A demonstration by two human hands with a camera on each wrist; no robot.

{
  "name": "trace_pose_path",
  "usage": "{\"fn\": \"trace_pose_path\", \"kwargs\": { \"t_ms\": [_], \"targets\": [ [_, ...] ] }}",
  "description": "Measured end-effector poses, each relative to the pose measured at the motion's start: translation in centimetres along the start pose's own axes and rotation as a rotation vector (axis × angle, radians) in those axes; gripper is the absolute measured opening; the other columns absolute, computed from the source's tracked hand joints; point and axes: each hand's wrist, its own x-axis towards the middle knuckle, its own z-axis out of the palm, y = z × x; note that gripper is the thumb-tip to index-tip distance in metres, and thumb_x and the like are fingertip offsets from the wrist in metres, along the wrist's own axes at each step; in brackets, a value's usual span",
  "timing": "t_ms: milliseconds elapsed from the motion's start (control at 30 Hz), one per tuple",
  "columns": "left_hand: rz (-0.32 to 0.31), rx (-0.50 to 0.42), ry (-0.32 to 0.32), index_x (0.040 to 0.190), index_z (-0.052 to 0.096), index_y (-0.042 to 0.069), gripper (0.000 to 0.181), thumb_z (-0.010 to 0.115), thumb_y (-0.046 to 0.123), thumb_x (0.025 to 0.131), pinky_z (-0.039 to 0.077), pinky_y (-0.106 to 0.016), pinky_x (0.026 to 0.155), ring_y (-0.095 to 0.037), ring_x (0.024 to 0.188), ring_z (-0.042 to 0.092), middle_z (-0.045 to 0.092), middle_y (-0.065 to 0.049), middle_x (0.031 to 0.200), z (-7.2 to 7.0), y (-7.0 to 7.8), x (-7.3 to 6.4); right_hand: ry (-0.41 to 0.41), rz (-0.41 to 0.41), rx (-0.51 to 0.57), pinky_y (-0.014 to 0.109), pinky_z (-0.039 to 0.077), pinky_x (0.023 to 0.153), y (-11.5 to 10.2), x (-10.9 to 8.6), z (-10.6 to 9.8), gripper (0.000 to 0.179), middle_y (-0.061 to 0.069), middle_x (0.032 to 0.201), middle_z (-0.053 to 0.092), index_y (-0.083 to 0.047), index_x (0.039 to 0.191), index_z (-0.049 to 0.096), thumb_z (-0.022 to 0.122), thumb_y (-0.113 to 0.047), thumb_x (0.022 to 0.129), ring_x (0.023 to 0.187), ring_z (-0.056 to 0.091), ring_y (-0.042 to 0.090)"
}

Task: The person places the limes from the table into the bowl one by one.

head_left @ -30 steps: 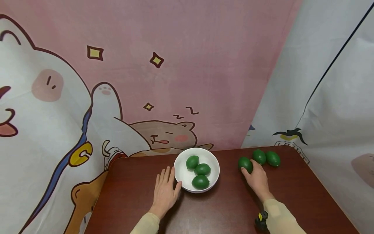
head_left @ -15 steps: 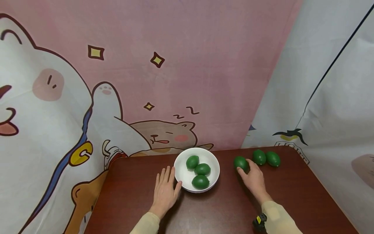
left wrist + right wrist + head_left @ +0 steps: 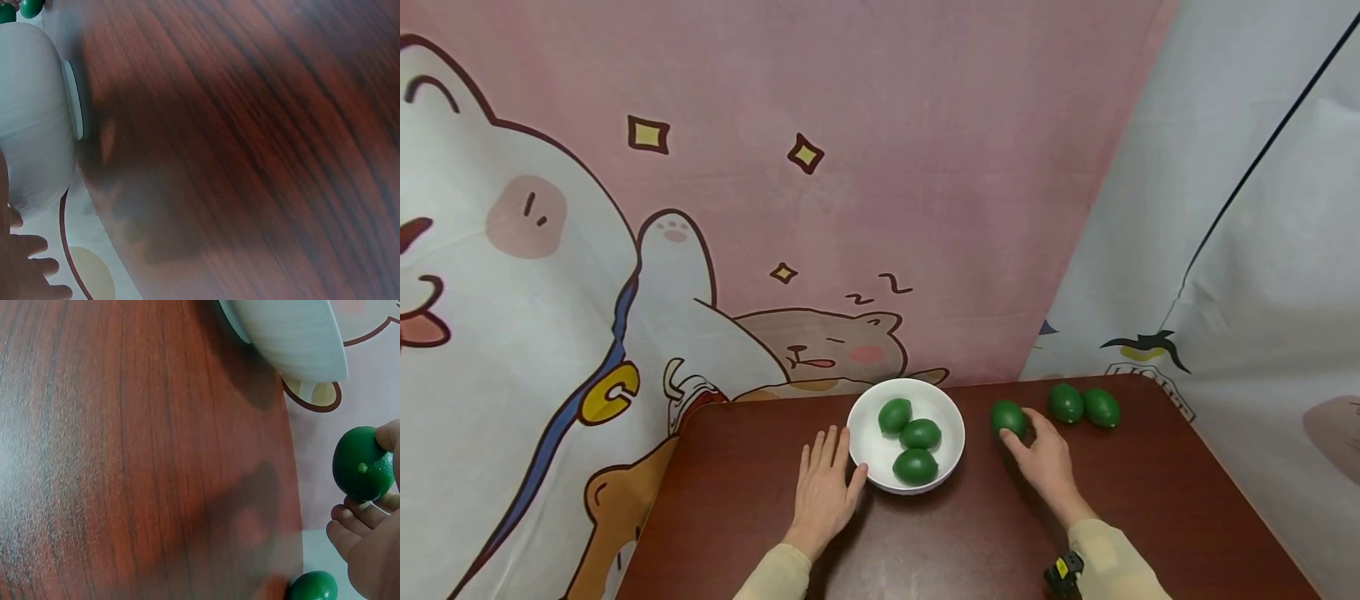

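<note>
Because the green lime [image 3: 1007, 418] looks firm, smooth and light, expect it to roll or slip rather than bruise; grasp it around its widest part. Your right hand [image 3: 1049, 463] pinches it between thumb and fingers, between the white bowl [image 3: 952, 442] and the nearer loose lime [image 3: 1065, 403]. Your left hand [image 3: 823, 496], fingers straight, touches the bowl's side.

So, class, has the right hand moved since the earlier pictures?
Yes: in the head view, the right hand has moved left, closer to the white bowl, which has stayed put.
</note>
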Motion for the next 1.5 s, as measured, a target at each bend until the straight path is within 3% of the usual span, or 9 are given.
{"fn": "trace_pose_path", "kwargs": {
  "t_ms": [500,1300,1500],
  "targets": [
    [0.015,0.012,0.018,0.158,0.042,0.008,0.07,0.051,0.051,0.104,0.028,-0.06,0.121,-0.041,0.149,0.038,0.043,-0.019,0.16,0.0,0.0,0.1,0.021,-0.044,0.067,0.056,0.053,0.093,-1.8,0.1,0.6,0.056,0.029,0.126,0.066,0.004,0.139,0.057,0.076,-0.021,0.093,0.108,0.069,0.042],
    [0.007,-0.006,0.014,0.159,0.04,0.009,0.069,0.052,0.05,0.104,0.027,-0.059,0.122,-0.04,0.15,0.036,0.043,-0.019,0.16,0.0,0.0,0.0,-0.086,-0.07,0.102,0.054,0.055,0.097,-4.3,-0.4,1.3,0.056,0.027,0.133,0.062,0.003,0.141,0.055,0.076,-0.019,0.095,0.117,0.065,0.041],
    [0.002,-0.009,0.004,0.159,0.041,0.009,0.069,0.054,0.048,0.104,0.026,-0.06,0.122,-0.04,0.15,0.036,0.043,-0.02,0.16,0.0,0.0,0.0,-0.07,-0.099,0.109,0.053,0.057,0.094,-4.9,-0.5,1.6,0.054,0.025,0.129,0.065,0.002,0.138,0.057,0.079,-0.018,0.092,0.113,0.067,0.039]
  ]
}}
